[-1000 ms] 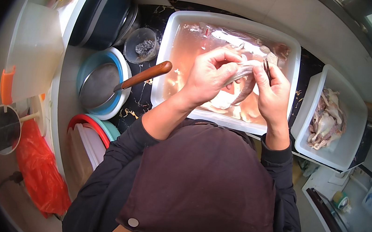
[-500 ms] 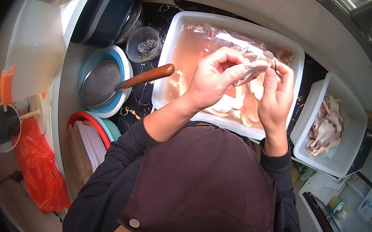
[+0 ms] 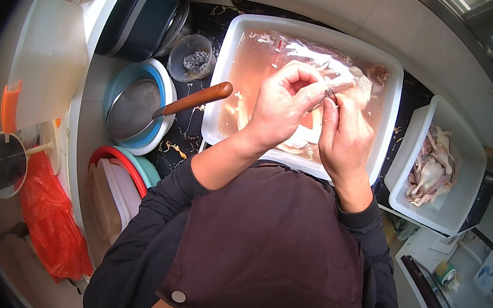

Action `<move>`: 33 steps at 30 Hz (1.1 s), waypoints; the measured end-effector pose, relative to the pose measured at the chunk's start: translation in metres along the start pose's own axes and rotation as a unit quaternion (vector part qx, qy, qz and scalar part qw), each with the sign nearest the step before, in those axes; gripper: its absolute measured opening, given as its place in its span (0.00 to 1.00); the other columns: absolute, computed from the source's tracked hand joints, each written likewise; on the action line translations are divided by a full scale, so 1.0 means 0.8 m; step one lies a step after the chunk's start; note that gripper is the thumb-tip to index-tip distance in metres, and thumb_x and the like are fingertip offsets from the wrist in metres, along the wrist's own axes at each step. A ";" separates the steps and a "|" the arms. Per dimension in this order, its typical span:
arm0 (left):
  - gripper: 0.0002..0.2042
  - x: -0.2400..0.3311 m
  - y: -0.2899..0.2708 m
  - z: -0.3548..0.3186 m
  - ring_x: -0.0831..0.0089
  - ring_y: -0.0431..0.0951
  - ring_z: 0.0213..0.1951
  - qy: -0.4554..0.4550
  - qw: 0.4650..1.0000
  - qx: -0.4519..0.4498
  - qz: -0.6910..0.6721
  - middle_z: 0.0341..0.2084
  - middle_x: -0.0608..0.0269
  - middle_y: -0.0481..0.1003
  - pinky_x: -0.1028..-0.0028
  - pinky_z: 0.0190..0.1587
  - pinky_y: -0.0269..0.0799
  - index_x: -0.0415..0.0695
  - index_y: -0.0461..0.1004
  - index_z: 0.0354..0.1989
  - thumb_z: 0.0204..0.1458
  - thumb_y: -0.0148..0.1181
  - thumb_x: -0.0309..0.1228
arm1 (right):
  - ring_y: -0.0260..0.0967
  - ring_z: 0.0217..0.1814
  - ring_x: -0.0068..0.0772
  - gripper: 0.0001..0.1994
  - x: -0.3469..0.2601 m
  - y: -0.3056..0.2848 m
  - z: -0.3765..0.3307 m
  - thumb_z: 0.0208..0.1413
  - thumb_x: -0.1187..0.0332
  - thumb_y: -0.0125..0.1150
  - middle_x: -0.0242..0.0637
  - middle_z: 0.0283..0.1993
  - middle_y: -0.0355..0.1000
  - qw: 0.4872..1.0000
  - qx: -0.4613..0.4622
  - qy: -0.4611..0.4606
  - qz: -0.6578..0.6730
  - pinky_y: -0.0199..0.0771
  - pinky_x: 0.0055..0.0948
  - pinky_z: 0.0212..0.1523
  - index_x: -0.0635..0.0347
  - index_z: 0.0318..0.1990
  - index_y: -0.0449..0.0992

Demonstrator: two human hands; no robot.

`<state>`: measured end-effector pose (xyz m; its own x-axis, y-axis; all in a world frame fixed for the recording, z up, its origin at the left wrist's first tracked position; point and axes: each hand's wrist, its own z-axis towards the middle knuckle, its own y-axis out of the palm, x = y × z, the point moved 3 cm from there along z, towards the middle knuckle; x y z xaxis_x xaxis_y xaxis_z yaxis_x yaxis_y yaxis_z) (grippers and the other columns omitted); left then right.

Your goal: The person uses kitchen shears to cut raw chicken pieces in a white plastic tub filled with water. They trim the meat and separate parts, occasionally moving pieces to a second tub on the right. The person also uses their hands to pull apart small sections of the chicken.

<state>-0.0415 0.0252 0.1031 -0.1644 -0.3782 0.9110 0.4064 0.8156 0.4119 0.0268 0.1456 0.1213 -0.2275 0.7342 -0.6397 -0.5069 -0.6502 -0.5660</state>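
Observation:
My left hand (image 3: 288, 100) is closed, thumb against fingers, on a piece of raw poultry (image 3: 356, 86) above a white basin (image 3: 215, 97). Close beside it, my right hand (image 3: 347, 130) pinches a small metal tool (image 3: 331, 95), by its look a pair of tweezers, whose tip touches the poultry near my left fingertips. My fingers hide most of the tool. Cloudy pinkish water (image 3: 247, 61) fills the basin. More pale raw poultry (image 3: 301, 137) lies in it under my hands, partly covered by them.
On the right, a smaller white tub (image 3: 469, 189) holds plucked poultry pieces (image 3: 434, 169). A fine strainer (image 3: 134, 111) with a wooden handle (image 3: 197, 99) rests over a blue bowl (image 3: 113, 90), its handle reaching toward the basin. Behind stands a clear plastic cup (image 3: 191, 59) with dark bits.
My right hand has moved left and slightly down, bringing the metal tool against the poultry by my left fingertips. My left hand stays almost where it was.

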 end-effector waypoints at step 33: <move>0.04 -0.001 -0.001 0.000 0.83 0.73 0.36 0.053 0.996 0.003 0.076 0.37 0.67 0.74 0.81 0.39 0.71 0.37 0.73 0.42 0.60 0.58 0.20 | 0.72 0.26 0.43 0.04 0.005 -0.003 0.004 0.64 0.73 0.58 0.45 0.27 0.73 0.981 -0.032 0.106 0.157 0.69 0.36 0.28 0.65 0.39 0.75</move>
<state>-0.0412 0.0250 0.1020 -0.0058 -0.2941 0.9558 0.4132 0.8697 0.2701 0.0244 0.1503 0.1216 -0.1818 0.4428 -0.8780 -0.3841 -0.8539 -0.3512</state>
